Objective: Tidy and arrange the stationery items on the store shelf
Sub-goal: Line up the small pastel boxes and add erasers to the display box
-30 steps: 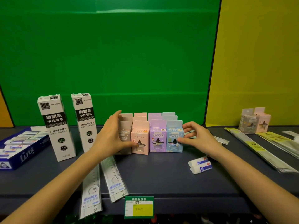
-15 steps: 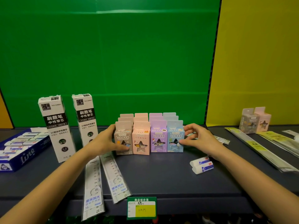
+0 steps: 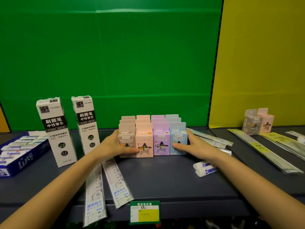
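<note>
1. Sharpener boxes [image 3: 152, 139]: small matte cardboard cartons with star-shaped windows and hang tabs, in grey, pink, purple and blue; four columns, three deep, standing mid-shelf toward the back edge.
2. Left hand [image 3: 113, 144]: fingers spread, pressed flat against the grey column's outer side, thumb across the front.
3. Right hand [image 3: 196, 146]: fingers spread, pressed against the blue column's side, thumb on its front.
4. Change: half a second ago both hands sat looser; now they squeeze the block from both sides, rows flush.
5. Shelf [image 3: 165, 177]: dark, smooth board.
6. Refill boxes [image 3: 57, 131]: two tall white-and-black cartons, upright, left of the block.
7. Rulers [image 3: 118, 182]: clear plastic sleeves overhanging the front edge.
8. Erasers [image 3: 204, 168]: two white blocks, near the right forearm.
</note>
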### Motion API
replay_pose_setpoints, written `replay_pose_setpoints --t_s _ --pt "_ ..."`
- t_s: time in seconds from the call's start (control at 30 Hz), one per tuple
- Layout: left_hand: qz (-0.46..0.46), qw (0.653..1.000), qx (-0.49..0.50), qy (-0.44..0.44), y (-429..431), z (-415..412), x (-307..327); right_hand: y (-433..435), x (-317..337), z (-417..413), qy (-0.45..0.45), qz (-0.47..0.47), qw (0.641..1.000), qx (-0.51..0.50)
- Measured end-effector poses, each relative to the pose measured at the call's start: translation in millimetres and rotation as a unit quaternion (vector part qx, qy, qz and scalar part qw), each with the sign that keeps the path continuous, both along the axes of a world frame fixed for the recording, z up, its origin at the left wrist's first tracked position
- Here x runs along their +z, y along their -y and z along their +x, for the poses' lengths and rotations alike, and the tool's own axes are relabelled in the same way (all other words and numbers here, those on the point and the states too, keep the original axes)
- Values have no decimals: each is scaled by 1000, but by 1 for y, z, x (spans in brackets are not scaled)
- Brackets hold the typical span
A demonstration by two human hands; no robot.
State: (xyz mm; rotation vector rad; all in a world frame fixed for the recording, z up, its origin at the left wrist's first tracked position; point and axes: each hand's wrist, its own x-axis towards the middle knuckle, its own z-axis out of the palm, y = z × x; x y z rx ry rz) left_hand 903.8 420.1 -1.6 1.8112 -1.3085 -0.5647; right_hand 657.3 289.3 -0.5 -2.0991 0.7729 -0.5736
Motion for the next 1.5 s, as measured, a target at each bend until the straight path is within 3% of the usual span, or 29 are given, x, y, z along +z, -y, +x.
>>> replay_pose_setpoints --t_s 0.27,0.33,0.43,0.53,0.63,0.77,0.93,1.03,1.23,1.5 --pt "-1 1000 11 21 -15 1 12 1 20 -20 -49 -35 998 -32" --pt "-48 996 36 62 -23 -6 20 3 30 -39 -82 -105 990 -51" --pt "-185 963 71 183 -34 -20 28 -3 37 -68 -90 -123 988 31" --pt "-262 936 21 235 -42 -40 40 -12 28 -84 -202 -164 960 106" --pt "-243 933 -62 257 -38 -63 44 -17 9 -83 -306 -286 901 110" --pt "-182 920 -152 313 -16 -96 40 -27 2 -82 -336 -325 879 91" --pt "-141 890 -205 382 23 -128 36 -38 5 -81 -350 -264 898 36" --pt "-118 878 -228 405 48 -146 35 -36 3 -88 -306 -294 905 26" --pt "-51 837 -271 472 92 -184 27 -16 10 -141 -242 -238 940 -32" --pt "43 835 -310 452 124 -226 6 -7 8 -197 -183 -172 960 -127"
